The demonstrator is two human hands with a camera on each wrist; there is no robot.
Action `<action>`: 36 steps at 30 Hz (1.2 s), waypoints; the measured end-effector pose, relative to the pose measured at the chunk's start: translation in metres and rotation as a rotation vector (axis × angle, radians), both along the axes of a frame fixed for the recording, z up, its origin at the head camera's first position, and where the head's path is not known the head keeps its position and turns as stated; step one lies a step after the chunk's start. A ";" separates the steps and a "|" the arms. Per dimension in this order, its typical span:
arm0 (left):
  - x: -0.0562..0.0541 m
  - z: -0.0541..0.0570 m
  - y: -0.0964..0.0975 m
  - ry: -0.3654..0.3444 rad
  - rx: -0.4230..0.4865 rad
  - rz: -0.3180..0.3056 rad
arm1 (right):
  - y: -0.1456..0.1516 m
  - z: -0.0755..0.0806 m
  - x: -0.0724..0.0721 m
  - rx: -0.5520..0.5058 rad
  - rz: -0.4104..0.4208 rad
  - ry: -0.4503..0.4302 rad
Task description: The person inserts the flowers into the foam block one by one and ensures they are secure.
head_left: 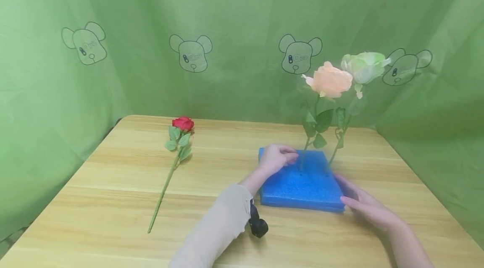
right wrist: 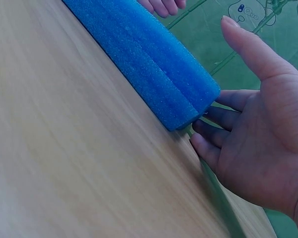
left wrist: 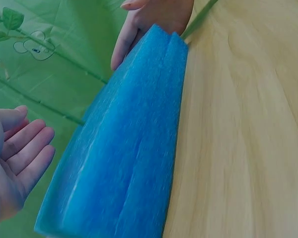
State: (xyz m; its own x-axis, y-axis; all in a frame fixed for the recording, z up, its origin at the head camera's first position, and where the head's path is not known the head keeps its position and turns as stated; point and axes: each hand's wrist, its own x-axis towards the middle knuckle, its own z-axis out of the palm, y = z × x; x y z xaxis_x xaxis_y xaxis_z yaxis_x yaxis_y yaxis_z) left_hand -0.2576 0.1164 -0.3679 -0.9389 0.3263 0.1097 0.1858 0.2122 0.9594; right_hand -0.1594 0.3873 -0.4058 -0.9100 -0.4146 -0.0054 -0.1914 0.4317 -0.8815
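Observation:
A blue foam block [head_left: 302,186], made of stacked layers, lies on the table. Upright in it stand a pink rose [head_left: 329,81] and a pale green-white rose [head_left: 364,67], leaning slightly right. My left hand [head_left: 277,159] hovers above the block's left part, beside the pink rose's stem. In the left wrist view its fingers [left wrist: 32,148] are loosely bent, with nothing in them. At the block's right side is my right hand [head_left: 368,205]; in the right wrist view its fingers [right wrist: 223,116] reach the block's end, thumb raised.
A red rose [head_left: 183,124] with a long green stem lies on the left of the wooden table [head_left: 113,175]. Behind the table hangs a green curtain [head_left: 234,3] with printed bear heads. A black wrist-worn device [head_left: 258,226] sits at the left sleeve.

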 end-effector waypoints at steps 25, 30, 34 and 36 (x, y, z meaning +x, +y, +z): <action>-0.008 -0.006 -0.130 -0.023 0.052 0.117 | -0.002 0.002 0.000 -0.009 0.011 0.005; -0.004 -0.006 -0.159 -0.003 0.076 0.160 | -0.002 0.002 0.001 -0.001 0.002 -0.002; 0.001 -0.004 -0.181 0.020 0.054 0.167 | -0.002 0.002 0.001 0.009 -0.004 -0.002; 0.003 -0.004 -0.192 0.022 0.034 0.176 | -0.002 0.003 0.001 0.012 -0.005 0.000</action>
